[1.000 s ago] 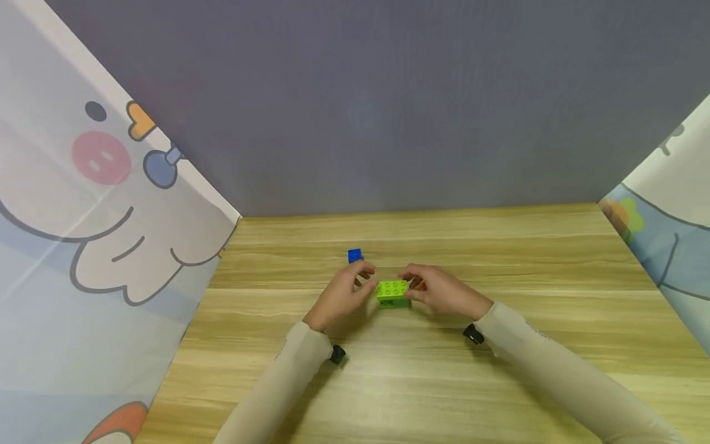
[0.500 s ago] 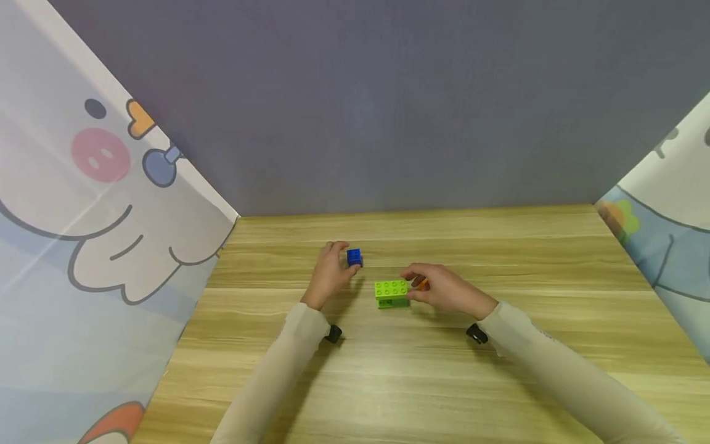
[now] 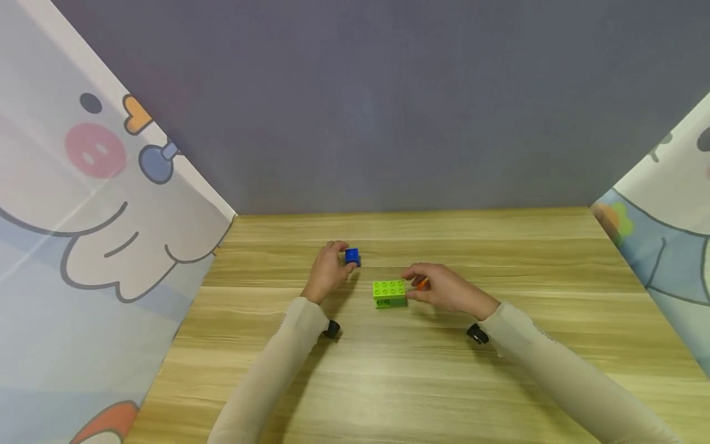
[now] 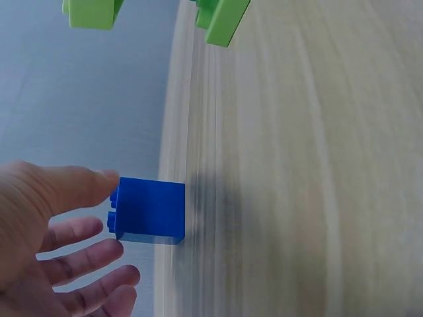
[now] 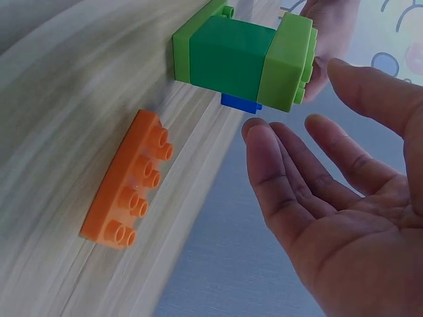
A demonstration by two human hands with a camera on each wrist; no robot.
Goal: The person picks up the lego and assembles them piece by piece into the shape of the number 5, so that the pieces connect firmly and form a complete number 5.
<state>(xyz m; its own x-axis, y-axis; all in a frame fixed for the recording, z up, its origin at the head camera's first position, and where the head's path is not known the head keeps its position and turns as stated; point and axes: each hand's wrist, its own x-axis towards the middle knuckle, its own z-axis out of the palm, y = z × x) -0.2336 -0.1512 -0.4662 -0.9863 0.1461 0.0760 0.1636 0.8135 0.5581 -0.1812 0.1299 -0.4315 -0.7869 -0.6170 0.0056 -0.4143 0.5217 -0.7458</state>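
Observation:
In the head view my left hand is at the blue brick, its thumb on the near side and its fingers toward the far side. The left wrist view puts the thumb tip at the corner of the blue brick, with the other fingers spread loosely beside its studs. My right hand is beside the green brick stack, fingers relaxed and holding nothing. That stack has a dark green block between two light green bricks. Below the right hand lies an orange brick, mostly hidden in the head view.
The bricks stand on a wood-grain table. A grey panel rises behind its far edge, with cartoon-printed cloth on the left and more on the right. Both wrists carry a small black camera.
My left hand has left the green stack and moved left and away to the blue brick. The right hand has stayed by the stack, its fingertips now slightly apart from it.

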